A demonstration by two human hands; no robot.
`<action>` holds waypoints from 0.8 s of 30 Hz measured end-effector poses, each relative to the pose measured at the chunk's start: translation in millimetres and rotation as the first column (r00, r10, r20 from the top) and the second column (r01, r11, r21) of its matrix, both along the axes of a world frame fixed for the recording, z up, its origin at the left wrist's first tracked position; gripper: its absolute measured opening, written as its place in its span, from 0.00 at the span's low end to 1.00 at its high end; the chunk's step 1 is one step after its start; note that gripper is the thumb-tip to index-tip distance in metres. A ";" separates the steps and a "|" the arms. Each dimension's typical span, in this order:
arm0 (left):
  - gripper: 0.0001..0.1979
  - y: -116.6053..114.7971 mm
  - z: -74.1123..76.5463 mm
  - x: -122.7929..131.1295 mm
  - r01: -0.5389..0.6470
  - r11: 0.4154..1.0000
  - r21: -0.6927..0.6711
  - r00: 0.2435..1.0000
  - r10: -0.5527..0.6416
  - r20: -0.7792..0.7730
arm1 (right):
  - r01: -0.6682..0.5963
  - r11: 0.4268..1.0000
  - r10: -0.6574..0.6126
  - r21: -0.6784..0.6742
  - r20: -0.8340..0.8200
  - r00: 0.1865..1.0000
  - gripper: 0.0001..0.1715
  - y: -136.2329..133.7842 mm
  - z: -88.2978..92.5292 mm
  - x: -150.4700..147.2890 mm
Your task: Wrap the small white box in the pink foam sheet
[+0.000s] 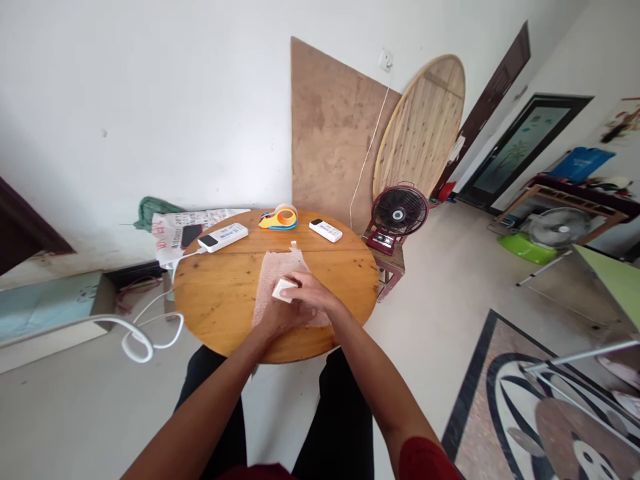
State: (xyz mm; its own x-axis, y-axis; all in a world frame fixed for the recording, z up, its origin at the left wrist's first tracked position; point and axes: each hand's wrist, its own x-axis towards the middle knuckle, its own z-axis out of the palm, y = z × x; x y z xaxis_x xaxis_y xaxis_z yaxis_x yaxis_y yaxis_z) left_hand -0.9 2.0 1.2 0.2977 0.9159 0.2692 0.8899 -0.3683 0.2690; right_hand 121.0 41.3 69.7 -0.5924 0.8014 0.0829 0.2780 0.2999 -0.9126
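A small white box (284, 289) is between my two hands, just above a sheet of pinkish bubble wrap (271, 268) on the round wooden table (230, 293). My right hand (314, 293) reaches over from the right, its thumb and fingers closed on the box. From below and to the left, my left hand (281, 316) is curled against the same box; most of its fingers are hidden behind the box and my right hand. A small piece of clear tape or film (294, 245) shows at the far edge of the wrap.
At the table's far side lie a yellow tape dispenser (279, 217) and a white power bank (325, 231). Another white device (223, 237) with a white cable (137, 340) is at the left. A dark red fan (399, 213) stands on a stool (393, 263) to the right.
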 end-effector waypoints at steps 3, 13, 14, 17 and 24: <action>0.36 0.7 -0.9 -1.5 -0.003 1.000 -0.021 1.000 0.002 -0.028 | 0.174 0.981 -0.179 -0.091 -0.062 0.982 0.15 26.4 -22.1 -5.9; 0.32 -0.5 8.2 -17.3 0.063 0.993 -0.104 0.998 -0.063 0.000 | 0.283 0.947 -0.312 -0.151 -0.225 0.923 0.27 42.8 -56.6 26.3; 0.30 -3.3 10.0 -23.0 0.055 0.994 -0.095 0.998 -0.055 0.000 | 0.281 0.946 -0.312 -0.158 -0.226 0.923 0.26 41.7 -56.5 26.7; 0.25 -12.9 9.1 -39.1 -0.033 0.996 -0.080 0.999 0.031 -0.017 | 0.275 0.946 -0.309 -0.170 -0.227 0.924 0.25 41.1 -56.3 26.7; 0.31 -20.2 -2.8 -45.7 -0.074 0.997 -0.022 0.997 0.074 -0.014 | 0.264 0.951 -0.296 -0.161 -0.231 0.927 0.29 39.2 -56.6 26.6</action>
State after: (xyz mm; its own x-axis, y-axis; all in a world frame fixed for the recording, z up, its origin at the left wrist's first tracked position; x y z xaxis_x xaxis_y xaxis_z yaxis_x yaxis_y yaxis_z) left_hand -46.6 -18.1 -1.6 0.2324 0.9414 0.2445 0.9178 -0.2954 0.2651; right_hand 147.6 80.5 13.1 -0.3151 0.9450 0.0875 0.0926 0.1224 -0.9882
